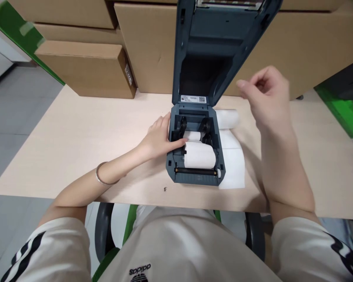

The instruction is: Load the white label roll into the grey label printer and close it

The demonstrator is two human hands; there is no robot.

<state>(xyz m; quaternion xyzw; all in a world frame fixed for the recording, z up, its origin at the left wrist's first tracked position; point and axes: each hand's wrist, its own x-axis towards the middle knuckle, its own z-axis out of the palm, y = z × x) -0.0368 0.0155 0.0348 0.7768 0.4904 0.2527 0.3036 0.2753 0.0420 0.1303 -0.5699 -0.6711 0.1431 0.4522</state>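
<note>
A dark grey label printer (197, 179) stands on the wooden table with its lid (217, 47) raised. Inside lie a larger white paper roll (199, 155) near the front roller and a small white roll (192, 136) behind it. My left hand (159, 139) rests on the printer's left edge, thumb reaching over the inside beside the large roll, fingers spread along the outer side. My right hand (266, 92) is raised in the air to the right of the lid, fingers curled together; whether anything small is between them cannot be made out.
White paper (233, 160) and a white roll (227, 118) lie right of the printer on the table (106, 129). Cardboard boxes (85, 70) line the back edge. A green and black object (341, 109) is at the far right.
</note>
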